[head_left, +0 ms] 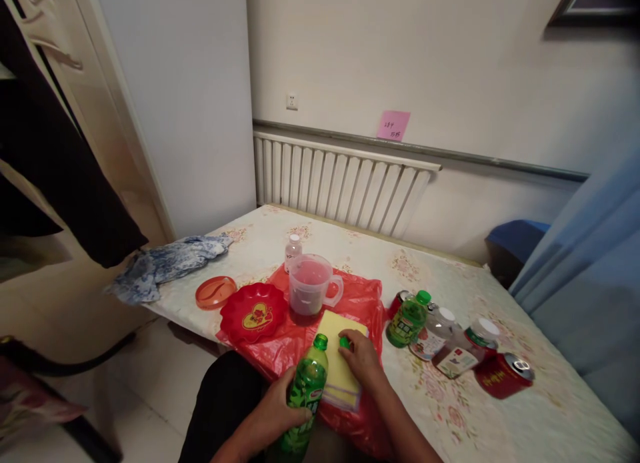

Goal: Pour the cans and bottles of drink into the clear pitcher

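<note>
The left hand (277, 409) gripped a green soda bottle (305, 396) at the worktop's near edge; the right hand (361, 356) pinched its green cap (345, 342) over a yellow sponge (340, 363). The tilted, open bottle could spill

This is a room in a home. A white ribbed radiator (340, 183) runs along the plain pale wall under a grey rail, with a white wall socket (292, 101) above it and a pink paper note (393, 125) stuck nearby. A table with a floral plastic cover (450, 276) stands in the corner, near a cream panelled wooden door (65, 83). Dark cloth (55, 176) hangs at the left and a light blue curtain (590, 276) at the right. The floor is pale tile (150, 389).
</note>
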`<control>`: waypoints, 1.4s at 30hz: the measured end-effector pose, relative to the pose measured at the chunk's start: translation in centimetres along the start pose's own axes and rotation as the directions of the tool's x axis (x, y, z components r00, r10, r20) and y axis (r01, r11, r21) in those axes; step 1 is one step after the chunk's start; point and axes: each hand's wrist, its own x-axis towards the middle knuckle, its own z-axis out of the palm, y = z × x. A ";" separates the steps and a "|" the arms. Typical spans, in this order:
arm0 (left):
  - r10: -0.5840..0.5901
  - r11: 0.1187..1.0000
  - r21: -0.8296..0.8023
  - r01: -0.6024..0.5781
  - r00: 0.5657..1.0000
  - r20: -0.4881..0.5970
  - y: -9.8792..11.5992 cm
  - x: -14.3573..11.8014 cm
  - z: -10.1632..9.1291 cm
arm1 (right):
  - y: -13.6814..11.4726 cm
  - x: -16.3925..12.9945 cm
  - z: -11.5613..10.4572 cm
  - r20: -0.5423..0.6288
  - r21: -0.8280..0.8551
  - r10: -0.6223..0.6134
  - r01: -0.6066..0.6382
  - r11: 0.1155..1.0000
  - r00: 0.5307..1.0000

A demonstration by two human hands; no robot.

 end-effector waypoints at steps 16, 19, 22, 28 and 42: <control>-0.022 0.982 -0.187 0.020 1.000 -0.010 -1.3 0.1 -0.8 | 1.0 -2.7 2.0 0.177 -0.310 -0.023 0.077 0.948 0.984; 0.000 0.968 -0.249 -0.003 1.000 -0.010 -1.2 -0.1 -1.0 | 1.5 -1.8 1.8 0.084 -0.119 -0.007 0.017 0.993 0.996; 0.028 0.951 -0.308 -0.030 1.000 -0.012 -0.9 -0.4 -1.2 | 1.6 0.2 1.0 -0.053 0.085 0.054 -0.049 0.995 0.997; 0.090 0.914 -0.397 -0.082 0.996 0.001 -0.4 -0.7 -1.2 | 0.6 5.5 -1.0 -0.175 0.224 0.092 -0.052 0.973 0.980; 0.066 0.907 -0.420 -0.031 0.995 0.069 -0.7 -0.3 -2.5 | -4.6 10.6 -0.6 -0.139 0.470 0.047 0.024 0.882 0.989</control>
